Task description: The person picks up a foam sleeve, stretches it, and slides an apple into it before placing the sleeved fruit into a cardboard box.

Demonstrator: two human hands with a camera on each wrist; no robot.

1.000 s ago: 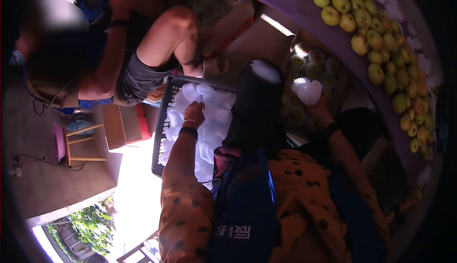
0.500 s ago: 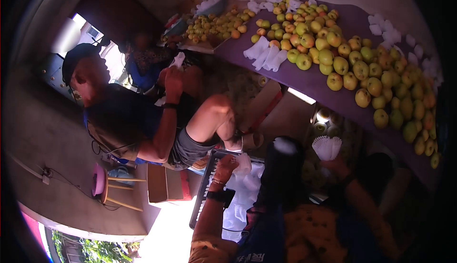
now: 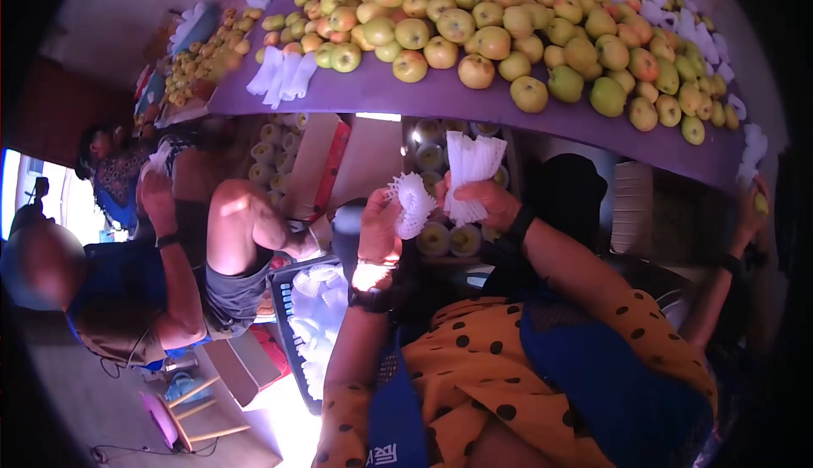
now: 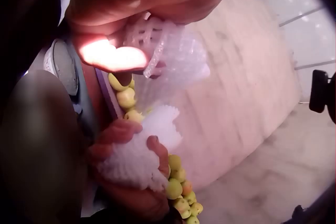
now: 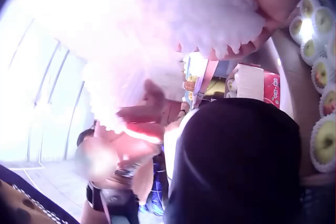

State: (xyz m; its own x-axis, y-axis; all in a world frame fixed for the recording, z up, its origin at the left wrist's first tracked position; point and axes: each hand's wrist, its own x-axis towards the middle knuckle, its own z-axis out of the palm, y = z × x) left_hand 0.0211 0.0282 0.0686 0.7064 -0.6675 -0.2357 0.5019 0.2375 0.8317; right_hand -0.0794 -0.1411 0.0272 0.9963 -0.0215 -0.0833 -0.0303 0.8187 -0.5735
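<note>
In the head view my left hand [image 3: 379,229] pinches a white foam fruit net [image 3: 414,205], spread round and hollow. Close beside it, my right hand [image 3: 491,202] grips a flattened bundle of white foam nets [image 3: 474,163], whose frilled end points up toward the table. Seen from the left wrist, the opened net [image 4: 181,58] hangs from my left fingers, with the right hand's bundle [image 4: 139,155] just below. A bright, washed-out mass of foam [image 5: 210,14] fills the top of the right wrist view. Below both hands, a carton holds netted apples [image 3: 434,239].
Many loose apples [image 3: 491,43] cover the purple table [image 3: 356,91] ahead. A black crate [image 3: 279,299] of foam nets [image 3: 315,294] stands left of my knee. Another person [image 3: 118,290] sits at the left; someone's hand [image 3: 754,205] reaches in at the right. A stool [image 3: 182,417] stands lower left.
The left hand has lifted a foam net out of the crate and brought it beside the right hand, which keeps its bundle. The head view has swung up toward the apple table.
</note>
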